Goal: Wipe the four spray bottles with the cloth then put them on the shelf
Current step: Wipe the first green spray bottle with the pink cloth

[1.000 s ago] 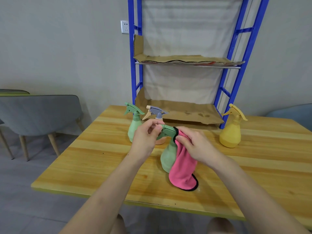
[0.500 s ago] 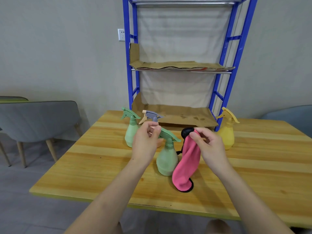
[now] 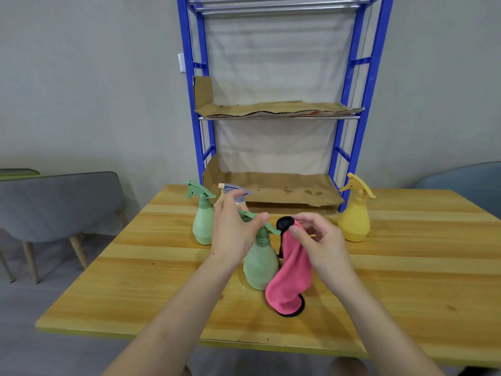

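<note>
Fingers [image 3: 296, 230] pinching one cloth [image 3: 291, 280], four bottles [image 3: 260, 264]

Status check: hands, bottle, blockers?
Left hand grips near green bottle by sprayer head. Right hand pinches pink cloth, hanging beside it. No bottle on shelf yet; path looks open.
</note>
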`<state>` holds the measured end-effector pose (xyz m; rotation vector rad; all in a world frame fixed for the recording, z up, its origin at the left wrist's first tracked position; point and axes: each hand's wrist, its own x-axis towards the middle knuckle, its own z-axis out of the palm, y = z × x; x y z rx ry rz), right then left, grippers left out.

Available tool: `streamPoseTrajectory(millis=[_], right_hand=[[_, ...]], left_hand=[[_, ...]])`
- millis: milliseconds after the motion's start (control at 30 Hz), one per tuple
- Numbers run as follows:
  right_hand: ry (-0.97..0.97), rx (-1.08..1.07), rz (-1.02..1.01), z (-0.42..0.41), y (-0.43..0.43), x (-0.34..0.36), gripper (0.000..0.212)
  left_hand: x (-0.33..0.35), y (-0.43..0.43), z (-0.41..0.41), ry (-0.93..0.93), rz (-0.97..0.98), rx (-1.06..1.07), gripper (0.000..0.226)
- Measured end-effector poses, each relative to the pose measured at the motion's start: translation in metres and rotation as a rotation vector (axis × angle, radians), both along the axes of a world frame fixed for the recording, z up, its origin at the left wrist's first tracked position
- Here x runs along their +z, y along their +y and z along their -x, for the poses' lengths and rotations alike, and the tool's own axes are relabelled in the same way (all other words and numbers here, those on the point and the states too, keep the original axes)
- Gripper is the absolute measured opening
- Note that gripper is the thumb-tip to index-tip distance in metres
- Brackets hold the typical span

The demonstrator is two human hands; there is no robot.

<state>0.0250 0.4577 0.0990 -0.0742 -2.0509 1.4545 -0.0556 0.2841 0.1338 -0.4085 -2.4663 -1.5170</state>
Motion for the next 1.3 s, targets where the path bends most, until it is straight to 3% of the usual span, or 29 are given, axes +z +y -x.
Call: streamPoseTrajectory(millis=[267, 367, 467, 633, 767, 933, 1133, 1300], right_hand=[[0.065, 0.007, 0.137, -0.001, -0.010, -0.003, 0.010], [0.079, 0.013, 0.165, 0.001, -0.011, -0.008, 0.012], [0.072, 0.004, 0.178, 0.003, -0.012, -0.012, 0.017], [0.054, 0.008, 0.201, 0.000, -0.010, -0.018, 0.020], [0.111, -0.114, 0.281, -0.001, -0.012, -0.017, 0.013], [0.187, -0.248, 0.277, 0.007, -0.025, -0.008, 0.014], [0.177, -0.119, 0.165, 0.016, -0.044, -0.019, 0.019], [0.314, -0.151, -0.105, 0.014, -0.046, -0.041, 0.021]], left_hand=[[0.000, 0.001, 0.007, -0.092, -0.145, -0.253, 0.059], [0.004, 0.002, 0.009, -0.177, -0.207, -0.448, 0.050], [0.002, 0.005, 0.012, -0.179, -0.149, -0.542, 0.038], [-0.003, 0.003, 0.008, -0.136, -0.142, -0.508, 0.031], [-0.012, -0.008, 0.001, -0.157, -0.181, -0.412, 0.020], [-0.018, -0.006, -0.012, -0.092, -0.231, -0.417, 0.022], [-0.023, -0.004, -0.016, -0.123, -0.304, -0.417, 0.023], [-0.023, -0.004, -0.013, -0.102, -0.263, -0.402, 0.025]])
